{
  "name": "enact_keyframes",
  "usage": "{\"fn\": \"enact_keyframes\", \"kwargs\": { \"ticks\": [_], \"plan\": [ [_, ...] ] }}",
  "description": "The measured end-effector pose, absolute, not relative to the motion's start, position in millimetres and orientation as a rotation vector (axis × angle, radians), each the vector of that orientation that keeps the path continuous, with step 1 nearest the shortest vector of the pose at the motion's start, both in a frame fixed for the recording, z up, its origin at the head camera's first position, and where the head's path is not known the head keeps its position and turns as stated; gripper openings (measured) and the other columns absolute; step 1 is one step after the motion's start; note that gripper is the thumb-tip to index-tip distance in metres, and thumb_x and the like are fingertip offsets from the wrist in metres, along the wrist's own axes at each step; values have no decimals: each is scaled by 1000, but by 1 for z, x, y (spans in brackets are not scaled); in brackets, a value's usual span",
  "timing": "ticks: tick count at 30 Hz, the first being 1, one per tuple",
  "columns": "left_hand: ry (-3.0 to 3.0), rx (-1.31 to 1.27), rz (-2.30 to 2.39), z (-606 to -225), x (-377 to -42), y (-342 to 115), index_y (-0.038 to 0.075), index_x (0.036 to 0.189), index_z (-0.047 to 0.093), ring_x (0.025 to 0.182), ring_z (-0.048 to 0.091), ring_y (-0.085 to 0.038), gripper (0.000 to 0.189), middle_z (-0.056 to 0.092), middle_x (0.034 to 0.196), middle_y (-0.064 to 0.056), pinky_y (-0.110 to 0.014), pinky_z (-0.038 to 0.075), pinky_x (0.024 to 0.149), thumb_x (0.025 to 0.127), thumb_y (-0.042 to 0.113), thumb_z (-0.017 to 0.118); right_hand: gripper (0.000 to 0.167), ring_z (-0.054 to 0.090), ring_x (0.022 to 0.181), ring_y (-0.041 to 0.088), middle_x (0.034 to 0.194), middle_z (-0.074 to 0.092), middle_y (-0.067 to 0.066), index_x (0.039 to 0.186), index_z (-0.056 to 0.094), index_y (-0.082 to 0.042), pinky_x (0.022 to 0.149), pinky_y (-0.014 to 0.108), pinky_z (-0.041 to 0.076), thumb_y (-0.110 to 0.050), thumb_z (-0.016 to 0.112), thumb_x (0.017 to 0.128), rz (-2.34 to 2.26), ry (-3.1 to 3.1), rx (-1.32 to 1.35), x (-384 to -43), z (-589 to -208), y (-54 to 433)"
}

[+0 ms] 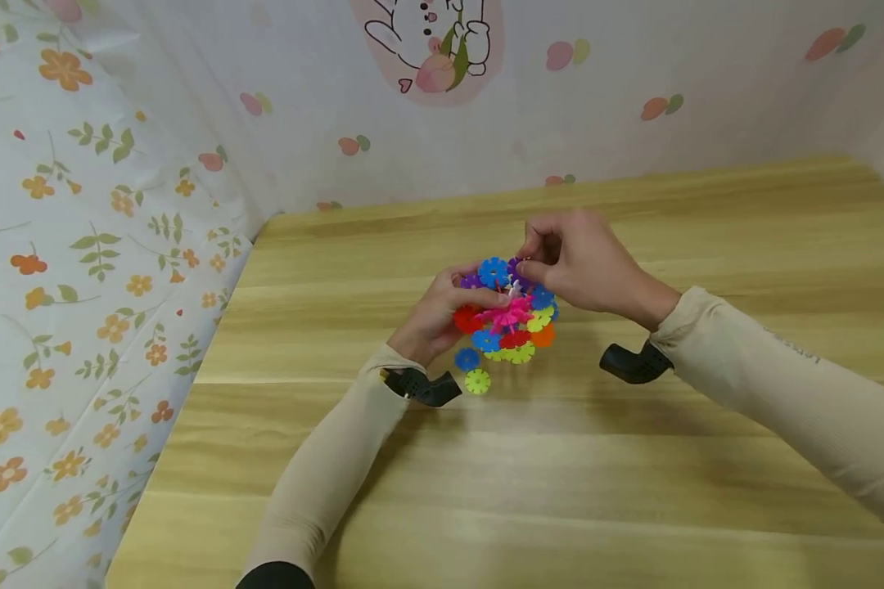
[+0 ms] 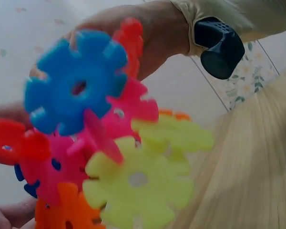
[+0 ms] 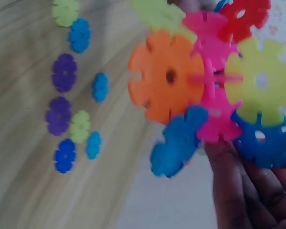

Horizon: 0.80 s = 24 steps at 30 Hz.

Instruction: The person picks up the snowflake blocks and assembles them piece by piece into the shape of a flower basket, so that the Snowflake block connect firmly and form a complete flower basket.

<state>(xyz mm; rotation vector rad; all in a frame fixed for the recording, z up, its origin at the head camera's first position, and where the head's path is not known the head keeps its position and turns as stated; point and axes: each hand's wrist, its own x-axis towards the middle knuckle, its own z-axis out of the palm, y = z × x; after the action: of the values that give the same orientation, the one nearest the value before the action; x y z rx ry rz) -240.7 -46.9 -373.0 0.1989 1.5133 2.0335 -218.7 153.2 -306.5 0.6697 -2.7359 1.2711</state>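
Note:
A many-coloured cluster of notched plastic snowflake discs is held up over the table, with pink discs at its middle. Red, blue, yellow-green, orange and purple discs stick out around it. My left hand grips the cluster from the left, its thumb lying across the front. At the upper right, my right hand pinches a purple disc between thumb and forefinger at the cluster's edge. From the right wrist, an orange disc and a yellow-green disc show on the cluster's near side.
Loose discs lie on the wooden table below the cluster, among them a blue one and a yellow-green one. Several more, including a purple disc, appear in the right wrist view. A patterned wall covering borders the table's back.

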Motion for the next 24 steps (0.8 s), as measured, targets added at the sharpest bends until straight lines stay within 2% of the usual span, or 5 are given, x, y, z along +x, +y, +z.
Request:
{"fn": "enact_keyframes", "kwargs": {
  "ticks": [7,18,24],
  "plan": [
    [1460,304,2024,-367,-241,-54,10,110,63,87,69,-14,23,70,96,-1,-24,61,77,90,0,59,17,66,67,14,80,75,5,76,63,-8,63,22,51,-5,72,89,1219,-2818,737,-214,-282,153],
    [1427,361,1988,-362,-239,-58,7,117,60,91,68,-15,28,68,101,-3,-26,62,78,90,1,56,15,64,66,11,78,73,2,75,68,-11,64,24,52,-5,73,88,968,-2802,875,-213,-268,148],
    [1383,391,1998,-362,-239,-56,9,113,61,89,69,-15,26,69,98,-2,-26,62,76,89,2,54,15,63,65,11,76,74,2,75,67,-11,65,25,49,-4,72,87,954,-2750,874,-213,-265,147]
  ]
}}
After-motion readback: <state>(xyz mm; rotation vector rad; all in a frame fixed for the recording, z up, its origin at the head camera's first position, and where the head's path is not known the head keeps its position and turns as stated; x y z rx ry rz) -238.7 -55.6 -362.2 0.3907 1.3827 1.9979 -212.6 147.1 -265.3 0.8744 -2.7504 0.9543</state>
